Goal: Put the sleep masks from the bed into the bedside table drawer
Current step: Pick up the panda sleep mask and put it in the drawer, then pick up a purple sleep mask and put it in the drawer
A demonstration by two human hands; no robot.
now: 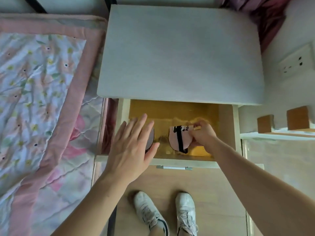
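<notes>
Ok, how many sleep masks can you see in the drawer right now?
2. One pink sleep mask lies right of the middle of the open drawer, pinched by the right hand. A second mask sits at the left, mostly covered by the flat left hand. Others could be hidden.

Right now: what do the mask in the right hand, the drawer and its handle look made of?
Pink mask: soft fabric, matte, with a black strap; it bends in the right hand. Drawer: probably laminated board, pale smooth walls, glossy tan bottom showing reflections. Handle: looks like metal, silvery with a sheen; could be plated plastic.
</notes>
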